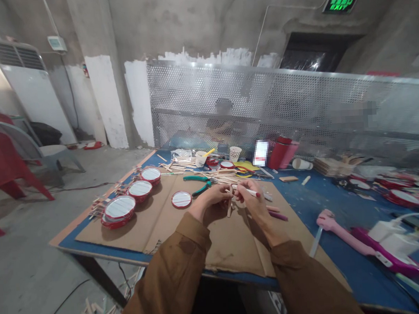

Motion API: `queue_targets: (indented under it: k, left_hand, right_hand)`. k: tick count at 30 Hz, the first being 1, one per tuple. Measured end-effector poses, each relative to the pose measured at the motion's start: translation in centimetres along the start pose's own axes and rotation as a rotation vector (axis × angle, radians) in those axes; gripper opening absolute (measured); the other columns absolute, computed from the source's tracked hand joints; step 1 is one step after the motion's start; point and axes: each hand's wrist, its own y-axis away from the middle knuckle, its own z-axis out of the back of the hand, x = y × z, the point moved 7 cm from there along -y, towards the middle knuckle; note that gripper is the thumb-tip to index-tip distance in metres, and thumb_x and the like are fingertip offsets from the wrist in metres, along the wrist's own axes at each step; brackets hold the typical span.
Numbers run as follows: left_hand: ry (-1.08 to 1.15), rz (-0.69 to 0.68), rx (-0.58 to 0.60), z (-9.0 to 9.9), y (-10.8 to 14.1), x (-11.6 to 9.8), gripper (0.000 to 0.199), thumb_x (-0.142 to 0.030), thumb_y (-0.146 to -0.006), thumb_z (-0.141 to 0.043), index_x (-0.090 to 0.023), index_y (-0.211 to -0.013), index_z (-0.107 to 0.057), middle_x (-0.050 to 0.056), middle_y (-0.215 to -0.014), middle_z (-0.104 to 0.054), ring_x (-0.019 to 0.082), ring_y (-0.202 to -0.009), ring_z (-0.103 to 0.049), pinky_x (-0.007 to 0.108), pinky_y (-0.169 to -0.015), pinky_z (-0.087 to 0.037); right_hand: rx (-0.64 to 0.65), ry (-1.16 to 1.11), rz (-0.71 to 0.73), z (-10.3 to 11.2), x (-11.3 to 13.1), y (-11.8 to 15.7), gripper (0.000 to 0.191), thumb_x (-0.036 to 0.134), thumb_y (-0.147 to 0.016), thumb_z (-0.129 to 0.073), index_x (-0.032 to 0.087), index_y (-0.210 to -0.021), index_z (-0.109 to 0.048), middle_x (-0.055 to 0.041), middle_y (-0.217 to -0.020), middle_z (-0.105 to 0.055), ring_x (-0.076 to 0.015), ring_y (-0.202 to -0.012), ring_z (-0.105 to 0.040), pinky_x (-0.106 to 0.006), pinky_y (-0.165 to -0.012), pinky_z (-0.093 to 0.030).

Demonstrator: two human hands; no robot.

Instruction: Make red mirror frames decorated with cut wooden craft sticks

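Observation:
My left hand (pixel 214 200) is closed on a small flat wooden stick (pixel 229 208), which points down toward the cardboard. Close beside it, my right hand (pixel 257 210) grips a white pen (pixel 245 190) with a red end, its other end near the stick. Both hands are above a brown cardboard sheet (pixel 221 250). Green-handled pliers (pixel 201 183) lie just beyond my left hand. Left of them rests a round red-rimmed white disc (pixel 181 199). Next to my right wrist is a purple stick-like piece (pixel 277 215).
Several red-rimmed round pieces (pixel 120 207) with wooden sticks line the left table edge. Loose sticks (pixel 228 175), a paper cup (pixel 235 153), a phone (pixel 261 153) and a red bottle (pixel 280 152) stand or lie farther back. A pink and purple glue gun (pixel 350 234) is on the right.

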Motion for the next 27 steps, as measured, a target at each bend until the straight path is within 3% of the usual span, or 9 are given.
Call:
queue_targets:
  k: [12,27]
  left_hand:
    - [-0.089,-0.018,0.062,-0.43,-0.05,-0.23,0.011,-0.016,-0.073,-0.061,-0.013,-0.083,-0.059,-0.002,-0.065,-0.055,0.006,-0.052,-0.049,0.018,-0.051,-0.036]
    - [-0.154,-0.060,0.027,0.11,-0.29,-0.01,0.020,-0.019,-0.073,-0.064,-0.011,-0.091,-0.065,0.000,-0.066,-0.060,0.008,-0.056,-0.051,0.020,-0.057,-0.039]
  right_hand:
    - [0.000,0.023,-0.019,0.00,-0.01,-0.01,0.015,0.035,-0.076,-0.057,0.021,-0.073,-0.053,0.0034,-0.057,-0.060,-0.0095,-0.045,-0.053,-0.020,-0.041,-0.039]
    - [0.010,0.070,0.021,-0.04,-0.20,-0.12,0.013,0.034,-0.077,-0.056,0.021,-0.075,-0.053,0.0022,-0.060,-0.061,-0.0105,-0.049,-0.055,-0.020,-0.044,-0.041]
